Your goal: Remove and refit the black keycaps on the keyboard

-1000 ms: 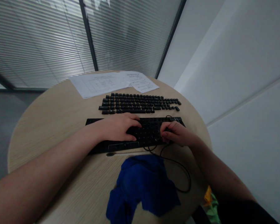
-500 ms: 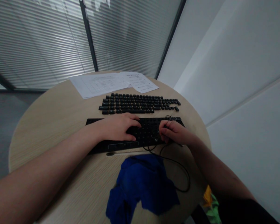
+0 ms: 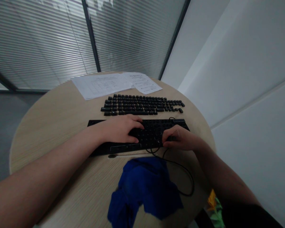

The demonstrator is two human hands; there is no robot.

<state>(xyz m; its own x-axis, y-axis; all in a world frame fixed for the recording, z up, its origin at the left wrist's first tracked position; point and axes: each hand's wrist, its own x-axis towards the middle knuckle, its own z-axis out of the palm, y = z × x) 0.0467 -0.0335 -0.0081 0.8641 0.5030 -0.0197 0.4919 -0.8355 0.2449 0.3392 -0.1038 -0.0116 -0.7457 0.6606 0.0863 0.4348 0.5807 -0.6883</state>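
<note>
A black keyboard base [image 3: 154,126] with its keycaps off lies before me on the round table. My left hand [image 3: 123,129] rests on its left half, fingers spread and thumb apart, holding nothing. Over the right half, my right hand [image 3: 177,137] is closed with thumb and fingertips together. Thin, faint lines show by those fingertips, too dark and small to name. Beyond the base, loose black keycaps [image 3: 137,104] are laid out in keyboard rows. A black cable [image 3: 180,165] curls from the base's near edge.
Printed papers [image 3: 104,85] lie at the table's far side. A crumpled blue cloth [image 3: 147,186] is nearest me, below a thin light stick with a dark tip [image 3: 112,156]. A white wall [image 3: 247,95] stands close on the right, and blinds [image 3: 49,41] hang behind the table.
My right hand has turned and lowered slightly towards me, its fingers now pinched with a gap below the knuckles. The left hand stays in place on the keyboard base.
</note>
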